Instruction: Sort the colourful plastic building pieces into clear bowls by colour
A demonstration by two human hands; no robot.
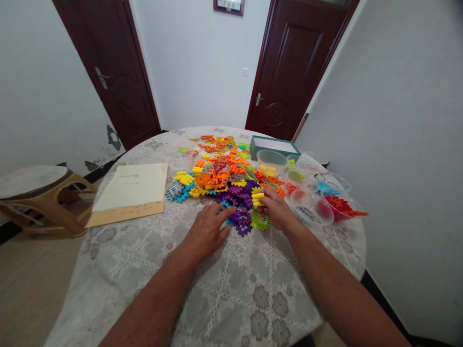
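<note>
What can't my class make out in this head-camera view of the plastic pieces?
Head view:
Yellow plastic piece: partly hidden by the right hand.
Pieces beneath the left hand: covered by that hand.
Writing on the paper sheet: too small to read.
Wall frame: cut off by the top edge.

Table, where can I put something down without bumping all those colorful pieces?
The biggest free patch of tablecloth lies in front of the left hand and right hand. Another lies left of the left hand, below the brown envelope. It's crowded in the middle, at the heap of plastic pieces, and on the right, among the clear bowls.
</note>
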